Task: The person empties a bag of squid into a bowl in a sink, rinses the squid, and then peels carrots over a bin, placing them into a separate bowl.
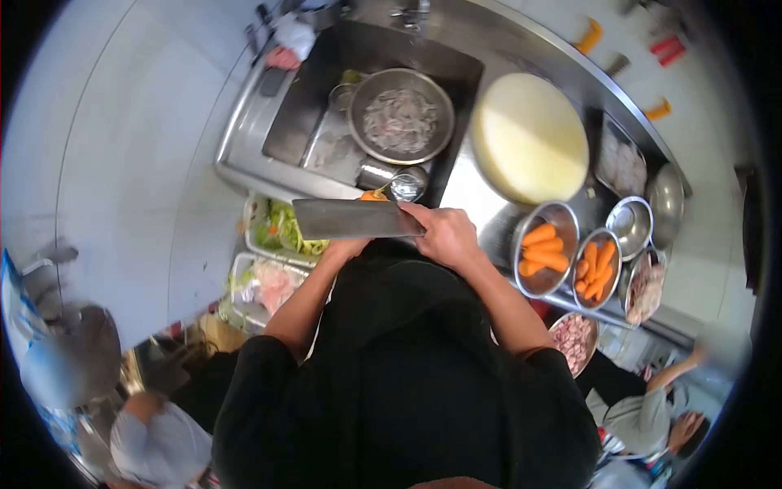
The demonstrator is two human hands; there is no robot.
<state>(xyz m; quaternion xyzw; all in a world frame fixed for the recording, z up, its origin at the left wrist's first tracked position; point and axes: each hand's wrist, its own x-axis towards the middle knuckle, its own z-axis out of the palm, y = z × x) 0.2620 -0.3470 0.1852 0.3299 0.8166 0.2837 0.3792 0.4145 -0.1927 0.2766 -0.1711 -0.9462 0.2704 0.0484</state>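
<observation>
My right hand [446,235] is wrapped round the handle end of a cleaver [346,219], whose broad blade points left in front of my body. Behind that blade is my left hand [349,248], with most of its fingers hidden. An orange carrot [374,196] with a bit of green stem pokes out past the blade's far edge, in line with my left hand, which appears to hold it. Both hands are at the near edge of the sink [326,122].
In the sink sits a metal bowl [359,138] of pale strips. A thick round cutting board [529,138] stands to the right. Beyond it are bowls of carrots [544,248] [597,269]. Baskets of green scraps [285,228] stand lower left. Other people [159,440] [643,416] work nearby.
</observation>
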